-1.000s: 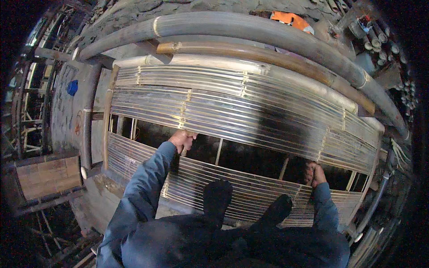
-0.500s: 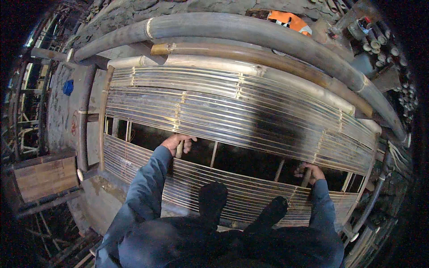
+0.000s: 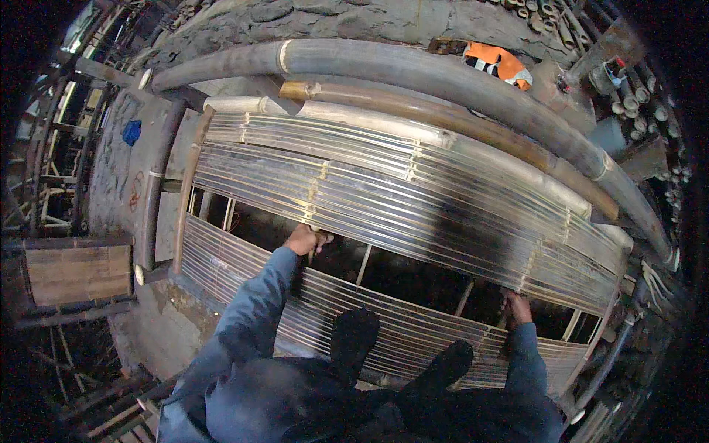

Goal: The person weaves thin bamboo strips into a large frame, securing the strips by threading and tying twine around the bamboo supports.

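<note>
A long bamboo frame is laid with thin pale bamboo slats, in an upper panel (image 3: 384,199) and a lower panel (image 3: 399,325), with a dark gap between them. Short bamboo crosspieces span this gap. At the upper panel's near edge, just below a pale lashing (image 3: 312,199), my left hand (image 3: 303,240) is closed around a crosspiece. Farther right, my right hand (image 3: 519,307) is closed at the same edge, around another crosspiece (image 3: 503,320) that is mostly hidden by the fingers. My dark-covered feet (image 3: 356,336) are over the lower panel.
Thick bamboo poles (image 3: 421,70) curve along the frame's far side. Beyond them are rough stone ground and an orange cloth item (image 3: 498,65). To the left stand a woven panel (image 3: 77,275) and a blue object (image 3: 131,133). Cut bamboo ends (image 3: 639,103) are stacked at far right.
My view has shifted, so the frame appears lower and slightly to the right. Both hands stay at the panel's near edge, their fingers drawn in more tightly.
</note>
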The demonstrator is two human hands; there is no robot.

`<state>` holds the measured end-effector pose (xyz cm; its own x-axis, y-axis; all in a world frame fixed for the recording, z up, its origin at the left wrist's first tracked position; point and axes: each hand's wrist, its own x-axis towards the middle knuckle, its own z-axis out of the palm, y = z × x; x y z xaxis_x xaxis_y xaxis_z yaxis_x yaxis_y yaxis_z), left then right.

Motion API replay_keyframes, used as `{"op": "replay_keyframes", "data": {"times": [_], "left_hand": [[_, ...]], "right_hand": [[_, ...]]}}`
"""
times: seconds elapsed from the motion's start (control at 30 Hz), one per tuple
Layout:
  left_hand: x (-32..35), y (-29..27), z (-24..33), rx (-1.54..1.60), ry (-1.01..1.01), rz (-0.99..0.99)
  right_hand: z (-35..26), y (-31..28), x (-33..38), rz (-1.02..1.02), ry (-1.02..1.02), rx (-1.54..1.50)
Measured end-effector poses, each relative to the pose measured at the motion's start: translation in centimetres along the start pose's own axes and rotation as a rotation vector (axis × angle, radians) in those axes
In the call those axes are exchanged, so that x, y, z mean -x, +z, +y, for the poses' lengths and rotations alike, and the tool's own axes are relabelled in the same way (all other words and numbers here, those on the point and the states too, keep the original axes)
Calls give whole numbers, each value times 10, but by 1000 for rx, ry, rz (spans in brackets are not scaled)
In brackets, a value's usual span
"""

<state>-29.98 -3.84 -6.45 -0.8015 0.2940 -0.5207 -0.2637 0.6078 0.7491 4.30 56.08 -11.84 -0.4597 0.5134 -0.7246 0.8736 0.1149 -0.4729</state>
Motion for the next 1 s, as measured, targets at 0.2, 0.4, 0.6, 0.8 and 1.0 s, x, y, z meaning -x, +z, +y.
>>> {"op": "replay_keyframes", "data": {"times": [0.2, 0.4, 0.6, 0.8, 1.0], "left_hand": [[48, -46, 44, 963, -223, 234], [11, -50, 5, 608, -318, 440], [48, -52, 13, -788, -177, 510], [119, 62, 103, -343, 626, 233], [133, 202, 157, -336, 844, -282]], "right_hand": [[-64, -23, 103, -13, -161, -1106], [1, -70, 63, 16, -48, -1366], [1, -80, 124, 120, 225, -812], [18, -55, 138, 473, -68, -86], [23, -22, 170, 657, -390, 25]]}}
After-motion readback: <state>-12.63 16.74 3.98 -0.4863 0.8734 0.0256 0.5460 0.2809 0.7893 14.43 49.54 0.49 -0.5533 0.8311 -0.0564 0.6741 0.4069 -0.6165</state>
